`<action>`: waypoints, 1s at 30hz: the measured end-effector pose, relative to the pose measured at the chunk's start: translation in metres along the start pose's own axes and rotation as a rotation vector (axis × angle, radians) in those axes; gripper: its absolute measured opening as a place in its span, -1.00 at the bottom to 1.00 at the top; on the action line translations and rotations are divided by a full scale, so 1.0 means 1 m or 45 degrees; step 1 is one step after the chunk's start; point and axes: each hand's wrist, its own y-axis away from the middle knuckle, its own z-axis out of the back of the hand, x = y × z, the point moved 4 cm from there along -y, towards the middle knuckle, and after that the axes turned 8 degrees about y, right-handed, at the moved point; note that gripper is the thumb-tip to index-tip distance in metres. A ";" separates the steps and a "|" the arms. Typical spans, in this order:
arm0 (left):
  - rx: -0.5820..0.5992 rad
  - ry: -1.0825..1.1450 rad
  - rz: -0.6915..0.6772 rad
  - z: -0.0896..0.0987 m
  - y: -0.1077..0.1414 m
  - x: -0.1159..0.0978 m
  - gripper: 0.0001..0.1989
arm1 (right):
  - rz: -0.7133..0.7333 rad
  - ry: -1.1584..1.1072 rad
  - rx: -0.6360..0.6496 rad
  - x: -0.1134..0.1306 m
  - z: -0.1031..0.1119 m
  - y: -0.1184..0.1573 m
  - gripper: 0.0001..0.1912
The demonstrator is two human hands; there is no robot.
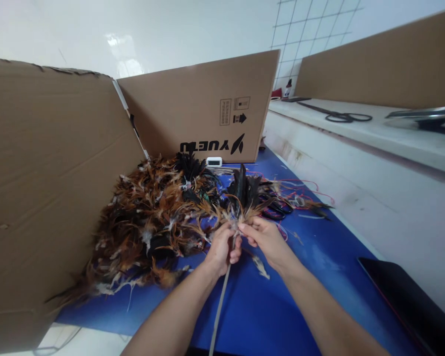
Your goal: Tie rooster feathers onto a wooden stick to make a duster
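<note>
My left hand (pixel 221 248) is closed around a thin pale stick (pixel 220 306), which runs down toward the near edge of the table. At the stick's upper end sits a bunch of dark and brown feathers (pixel 244 190). The fingers of my right hand (pixel 262 238) pinch at the base of these feathers, close against my left fingertips. What exactly lies between the right fingertips is too small to make out. To the left spreads a large heap of brown and black feathers (pixel 141 212).
Cardboard panels (pixel 193 99) stand at the back and left of the blue table (pixel 311 287). A small white digital display (pixel 214 161) is by the back panel. Scissors (pixel 343 117) lie on the white ledge. Red cords (pixel 317 188) and a black flat object (pixel 411 296) are at right.
</note>
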 end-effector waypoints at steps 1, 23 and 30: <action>-0.002 -0.009 0.003 0.000 0.000 0.001 -0.80 | 0.002 -0.001 -0.002 0.000 0.000 0.000 -0.71; -0.016 -0.247 -0.122 -0.002 0.003 0.009 -0.54 | -0.062 0.134 0.059 0.003 0.005 0.004 -0.66; 0.059 -0.256 -0.129 -0.006 0.004 0.006 -0.54 | -0.107 0.093 0.081 -0.001 0.005 0.003 -0.67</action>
